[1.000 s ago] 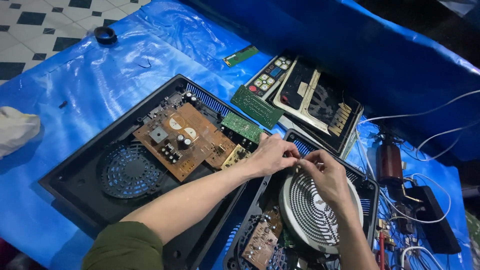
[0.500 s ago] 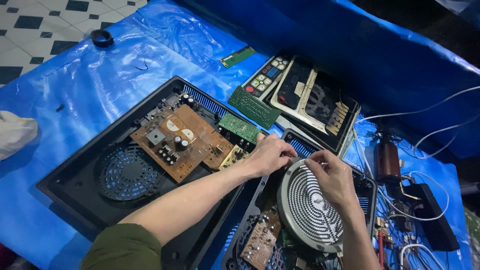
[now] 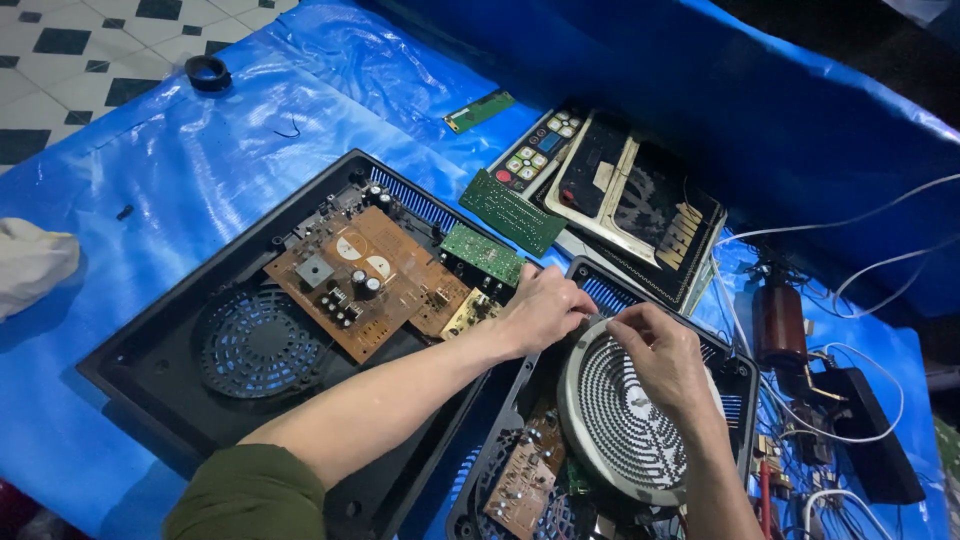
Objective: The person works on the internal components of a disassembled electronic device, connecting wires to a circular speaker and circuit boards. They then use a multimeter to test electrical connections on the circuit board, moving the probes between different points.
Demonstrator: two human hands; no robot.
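Note:
My left hand (image 3: 545, 305) and my right hand (image 3: 665, 355) both grip the far rim of a round coil disc (image 3: 620, 420) with spiral windings. The disc is tilted up out of a small black cooker base (image 3: 735, 385), its far edge raised toward me. Under it a brown circuit board (image 3: 520, 485) shows in the base. Left of my hands lies a larger open black cooker base (image 3: 160, 345) with a brown circuit board (image 3: 365, 275), a green board (image 3: 483, 252) and a round fan grille (image 3: 258, 342).
Everything sits on a blue plastic sheet (image 3: 200, 150). Behind lie a green board (image 3: 510, 210), a button panel (image 3: 535, 150) and dark glass tops (image 3: 640, 205). White wires, a brown tool (image 3: 778, 322) and a black box (image 3: 870, 430) crowd the right. A black ring (image 3: 208, 72) lies far left.
The coil disc, flat in its base a second ago, has been lifted and tilted up by both hands. The hands have shifted slightly along its far rim.

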